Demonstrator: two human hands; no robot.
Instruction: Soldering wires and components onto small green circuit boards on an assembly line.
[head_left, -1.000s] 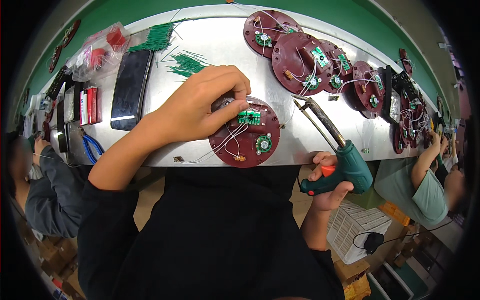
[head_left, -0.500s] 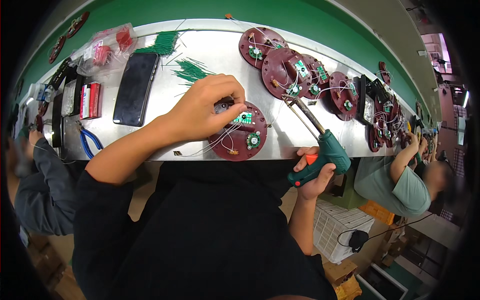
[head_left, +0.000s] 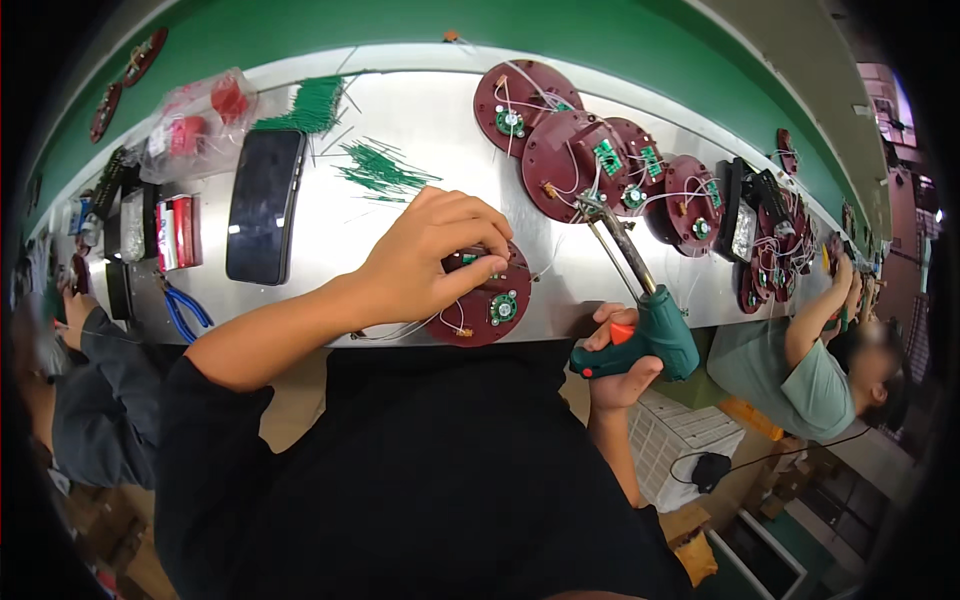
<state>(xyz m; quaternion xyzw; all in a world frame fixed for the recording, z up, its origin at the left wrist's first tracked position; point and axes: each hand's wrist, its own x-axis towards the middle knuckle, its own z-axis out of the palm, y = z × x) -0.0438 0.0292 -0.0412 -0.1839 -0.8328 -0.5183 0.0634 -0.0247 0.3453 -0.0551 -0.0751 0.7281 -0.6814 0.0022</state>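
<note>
My left hand point(head_left: 432, 258) curls over a dark red round disc point(head_left: 462, 328) at the table's near edge. Thumb and forefinger nearly meet above the disc's green circuit board, mostly covering it; whatever they pinch is hidden. Below the fingertips a round green-and-white part point(head_left: 503, 307) shows on the disc, and thin white wires run out to the left. To the right, my right hand point(head_left: 622, 355) grips a green soldering gun point(head_left: 668, 335) with an orange-red trigger. Its metal tip points up and away, close to another dark red disc point(head_left: 565, 165).
Farther off lie more dark red discs point(head_left: 692, 205) with boards and wires, and green wire pieces point(head_left: 378, 170). On the left are a black phone point(head_left: 265, 205), blue-handled pliers point(head_left: 184, 312), a red-and-white box point(head_left: 178, 233) and a clear bag point(head_left: 195, 125). People work at both sides.
My left hand has shifted over the disc, so its fingers now cover most of the circuit board. The soldering gun stays in my right hand, nearly in place. The whole view has shifted slightly.
</note>
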